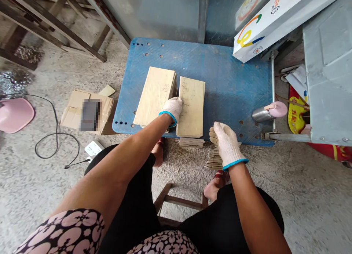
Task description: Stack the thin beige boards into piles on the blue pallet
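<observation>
Both bare forearms reach forward and down from the seated body. The left hand point(172, 108), in a white knit glove with a blue cuff, lies palm down, fingers together and pointing ahead. The right hand point(226, 144), gloved alike, sits nearer the body, back upward, fingers curled down in a loose grasp

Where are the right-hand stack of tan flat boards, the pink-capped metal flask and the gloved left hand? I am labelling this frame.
Right-hand stack of tan flat boards point(191, 107), head view, top face.
Pink-capped metal flask point(268, 112), head view, body.
Gloved left hand point(172, 108), head view, back.
</observation>
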The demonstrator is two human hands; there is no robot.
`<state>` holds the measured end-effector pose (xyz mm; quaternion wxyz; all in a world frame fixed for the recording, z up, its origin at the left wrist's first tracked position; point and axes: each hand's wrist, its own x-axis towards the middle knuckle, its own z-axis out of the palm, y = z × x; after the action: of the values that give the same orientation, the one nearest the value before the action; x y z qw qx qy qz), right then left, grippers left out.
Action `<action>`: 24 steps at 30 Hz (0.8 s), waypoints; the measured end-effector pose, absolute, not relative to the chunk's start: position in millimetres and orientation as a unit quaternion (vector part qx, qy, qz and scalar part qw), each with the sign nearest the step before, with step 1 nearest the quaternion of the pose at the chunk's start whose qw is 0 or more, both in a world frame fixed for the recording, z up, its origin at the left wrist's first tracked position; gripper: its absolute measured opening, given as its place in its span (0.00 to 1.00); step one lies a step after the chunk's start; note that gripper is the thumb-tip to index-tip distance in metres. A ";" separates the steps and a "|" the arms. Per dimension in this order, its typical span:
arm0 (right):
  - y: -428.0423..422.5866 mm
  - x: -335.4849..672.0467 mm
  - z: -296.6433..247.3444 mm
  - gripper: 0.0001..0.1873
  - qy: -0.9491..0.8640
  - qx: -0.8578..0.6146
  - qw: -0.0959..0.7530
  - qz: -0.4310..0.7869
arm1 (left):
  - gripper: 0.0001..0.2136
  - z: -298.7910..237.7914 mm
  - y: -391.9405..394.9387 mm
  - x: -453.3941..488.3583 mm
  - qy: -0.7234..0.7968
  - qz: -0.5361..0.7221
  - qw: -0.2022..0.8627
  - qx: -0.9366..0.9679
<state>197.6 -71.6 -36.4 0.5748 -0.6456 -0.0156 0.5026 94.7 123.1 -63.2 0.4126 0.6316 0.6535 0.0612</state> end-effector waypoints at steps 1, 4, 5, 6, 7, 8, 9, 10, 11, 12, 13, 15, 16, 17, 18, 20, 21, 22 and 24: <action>-71.6 197.5 -36.2 0.28 -0.016 -0.644 0.576 0.503 | 0.15 -62.4 123.9 94.7 0.649 0.052 0.423 0.630; -71.0 197.1 -35.0 0.28 -0.019 -0.640 0.579 0.505 | 0.12 -59.1 125.3 94.4 0.646 0.025 0.407 0.645; -70.8 197.1 -34.5 0.28 -0.019 -0.640 0.578 0.506 | 0.10 -57.4 125.1 94.4 0.647 0.016 0.389 0.655; -70.7 197.1 -34.0 0.27 -0.018 -0.641 0.577 0.506 | 0.09 -55.4 124.3 94.7 0.648 0.009 0.368 0.667; -70.6 197.1 -33.6 0.27 -0.018 -0.641 0.576 0.507 | 0.08 -53.1 123.0 95.3 0.649 0.000 0.348 0.677; -70.6 197.2 -33.3 0.27 -0.017 -0.641 0.575 0.507 | 0.07 -50.5 121.4 96.2 0.648 -0.008 0.328 0.687; -70.7 197.4 -33.2 0.27 -0.017 -0.642 0.575 0.507 | 0.07 -47.8 119.6 97.3 0.648 -0.016 0.309 0.696; -71.0 197.6 -33.2 0.26 -0.019 -0.642 0.575 0.507 | 0.08 -45.3 117.9 98.4 0.646 -0.024 0.292 0.704; -71.2 197.9 -33.3 0.26 -0.021 -0.642 0.576 0.507 | 0.08 -43.0 116.4 99.5 0.644 -0.036 0.272 0.714; -71.5 198.1 -33.6 0.25 -0.023 -0.642 0.576 0.506 | 0.09 -41.0 115.3 100.4 0.641 -0.048 0.251 0.723; -71.7 198.3 -34.0 0.25 -0.026 -0.642 0.576 0.505 | 0.10 -39.3 114.5 101.1 0.638 -0.060 0.233 0.732; -71.7 198.6 -34.9 0.25 -0.030 -0.645 0.574 0.504 | 0.12 -36.3 113.4 101.5 0.625 -0.089 0.204 0.749; -71.5 198.7 -35.4 0.25 -0.032 -0.646 0.573 0.504 | 0.12 -34.7 112.7 101.5 0.616 -0.104 0.195 0.756; -71.2 198.8 -35.7 0.25 -0.033 -0.648 0.571 0.503 | 0.13 -32.9 111.7 101.5 0.606 -0.119 0.189 0.763; -70.9 198.8 -36.0 0.25 -0.034 -0.649 0.570 0.502 | 0.14 -30.7 110.3 101.7 0.598 -0.133 0.184 0.769; -70.4 198.8 -36.2 0.25 -0.039 -0.650 0.570 0.501 | 0.17 -26.0 105.9 102.9 0.583 -0.159 0.172 0.778; -70.4 198.8 -36.1 0.25 -0.042 -0.650 0.570 0.501 | 0.18 -23.6 103.2 103.9 0.577 -0.172 0.163 0.781; -70.5 199.0 -35.8 0.25 -0.044 -0.652 0.569 0.499 | 0.21 -21.3 100.5 105.1 0.570 -0.184 0.152 0.786; -70.8 199.4 -35.0 0.26 -0.042 -0.659 0.566 0.494 | 0.24 -17.0 96.0 107.4 0.553 -0.206 0.136 0.796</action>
<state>199.4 -70.8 -35.0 0.5660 -0.6586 -0.0423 0.4941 107.4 96.0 -17.0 0.1362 0.7960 0.5526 -0.2061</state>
